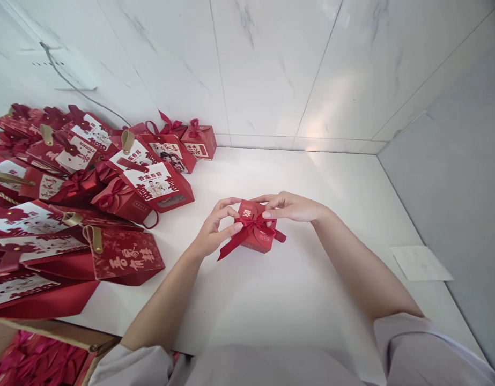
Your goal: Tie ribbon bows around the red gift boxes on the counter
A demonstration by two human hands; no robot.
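Observation:
A small red gift box (255, 245) with gold lettering sits on the white table in front of me. A dark red ribbon (232, 244) is tied in a bow across its top, with tails hanging out to both sides. My left hand (215, 228) grips the box's left side, its thumb by the ribbon and its fingers at the far left corner. From the right, my right hand (289, 206) closes on the box's upper right edge, fingertips by the bow. Parts of the box are hidden under the fingers.
Many red gift boxes (126, 257) with handles and ribbons crowd the table's left side. One ribboned box (199, 143) stands by the tiled wall. A cardboard carton (70, 332) of red ribboned items is at lower left. White paper (422, 262) lies at the right edge; a grey cable (82, 92) runs along the wall.

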